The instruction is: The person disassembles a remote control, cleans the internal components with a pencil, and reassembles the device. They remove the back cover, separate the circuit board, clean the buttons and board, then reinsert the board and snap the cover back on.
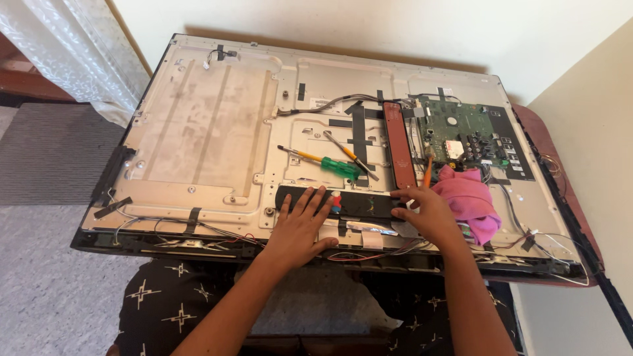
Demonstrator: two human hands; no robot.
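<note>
An opened flat-screen television (204, 132) lies back-side up, its bare metal chassis exposed. My left hand (300, 227) rests flat, fingers spread, on the left end of a long black circuit strip (359, 204) near the front edge. My right hand (425, 211) presses its fingers on the right end of that same strip. Just behind the strip lie a green-handled screwdriver (330, 163) and a thinner yellow-handled tool (353, 157). A pink cloth (469, 198) is bunched beside my right hand.
A green main circuit board (455, 132) sits at the right of the chassis, next to a long reddish-brown strip (399, 145). Loose wires run along the front edge (198, 227). A wall stands behind and to the right; carpet and a curtain lie to the left.
</note>
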